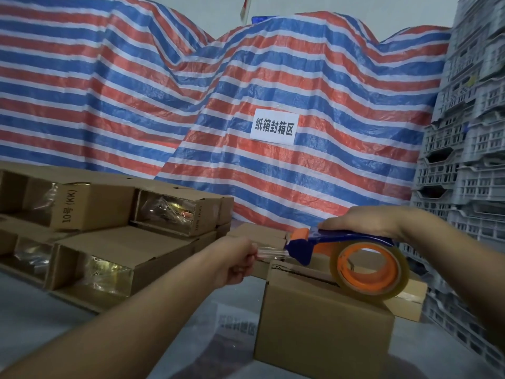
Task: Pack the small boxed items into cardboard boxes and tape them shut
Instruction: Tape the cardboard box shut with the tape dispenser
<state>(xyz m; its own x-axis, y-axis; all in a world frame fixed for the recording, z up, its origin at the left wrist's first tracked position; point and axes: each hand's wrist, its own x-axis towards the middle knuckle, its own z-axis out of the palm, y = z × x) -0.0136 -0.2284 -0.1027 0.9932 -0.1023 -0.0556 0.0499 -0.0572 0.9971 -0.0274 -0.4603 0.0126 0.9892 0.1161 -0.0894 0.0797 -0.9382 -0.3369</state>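
Observation:
A closed brown cardboard box [319, 324] stands on the grey table at lower right. Above its top seam my right hand [363, 218] grips the blue-and-orange tape dispenser [341, 242], whose clear tape roll [371, 272] rests on the box top. My left hand [235, 259] pinches the free end of the clear tape [272, 253], which is stretched taut from the dispenser's mouth to the left of the box. At left lie several stacked small cardboard boxes [109, 236] with clear-wrapped items showing in their open ends.
A red, white and blue striped tarp [246, 105] with a white paper sign [274, 127] hangs behind the table. Grey plastic crates [470, 132] are stacked at the right. More cardboard boxes [407, 299] sit behind the one under the dispenser.

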